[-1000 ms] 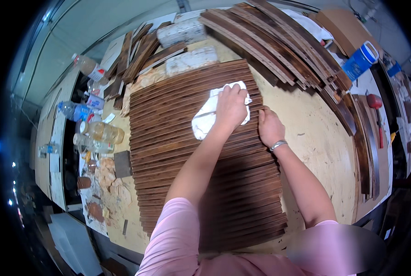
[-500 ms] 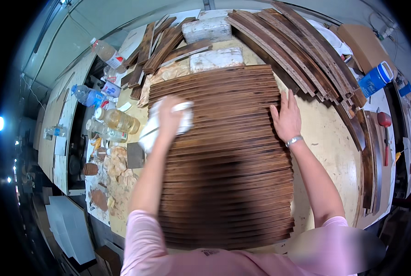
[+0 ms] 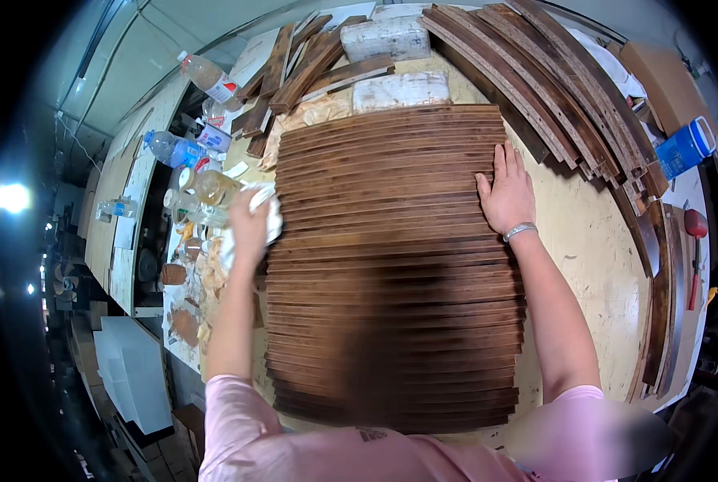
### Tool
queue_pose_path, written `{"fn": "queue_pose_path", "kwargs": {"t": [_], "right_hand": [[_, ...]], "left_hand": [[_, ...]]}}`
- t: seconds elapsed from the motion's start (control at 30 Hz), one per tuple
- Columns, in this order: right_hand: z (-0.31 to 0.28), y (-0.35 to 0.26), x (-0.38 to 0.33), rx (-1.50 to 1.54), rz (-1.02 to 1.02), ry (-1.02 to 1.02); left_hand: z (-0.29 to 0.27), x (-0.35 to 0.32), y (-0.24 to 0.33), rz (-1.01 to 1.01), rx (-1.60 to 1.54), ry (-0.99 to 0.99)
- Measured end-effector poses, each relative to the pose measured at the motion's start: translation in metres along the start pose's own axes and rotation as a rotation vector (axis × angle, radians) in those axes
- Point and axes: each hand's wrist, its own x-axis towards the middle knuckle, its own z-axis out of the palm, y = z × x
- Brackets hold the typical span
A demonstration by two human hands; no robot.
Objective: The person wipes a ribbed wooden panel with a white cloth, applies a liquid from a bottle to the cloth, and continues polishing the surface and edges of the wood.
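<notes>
Dark brown wooden slats (image 3: 391, 193) lie side by side in a broad row across the worktable (image 3: 592, 273). My left hand (image 3: 249, 225) grips a white cloth (image 3: 272, 213) just off the left ends of the slats, beside the bottles. Flat on the right ends of the upper slats rests my right hand (image 3: 510, 193), its fingers stretched out and holding nothing. A shadow darkens the nearer slats.
Left of the slats stand a bottle of yellowish liquid (image 3: 209, 186) and several clear plastic bottles. Long wooden strips (image 3: 528, 80) are piled at the back right. White wrapped blocks (image 3: 399, 91) sit behind the slats. A blue jug (image 3: 684, 149) stands far right.
My left hand has moved left with the cloth, from on top of the slats to past their left ends. My right hand stays on the right ends.
</notes>
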Motion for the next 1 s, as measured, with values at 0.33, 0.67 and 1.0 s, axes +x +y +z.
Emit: {"fn": "queue_pose_path", "kwargs": {"t": [0.33,0.67,1.0], "right_hand": [[-0.002,0.009,0.001,0.112,0.024,-0.026],[0.020,0.008,0.001,0.020,-0.108,0.002],[0.005,0.008,0.005,0.285,-0.083,0.086]], "left_hand": [[0.056,-0.019,0.070,0.073,0.014,-0.260],[0.213,-0.004,0.235,0.470,-0.414,-0.183],[0.200,0.058,0.242,0.560,0.054,-0.245]]}}
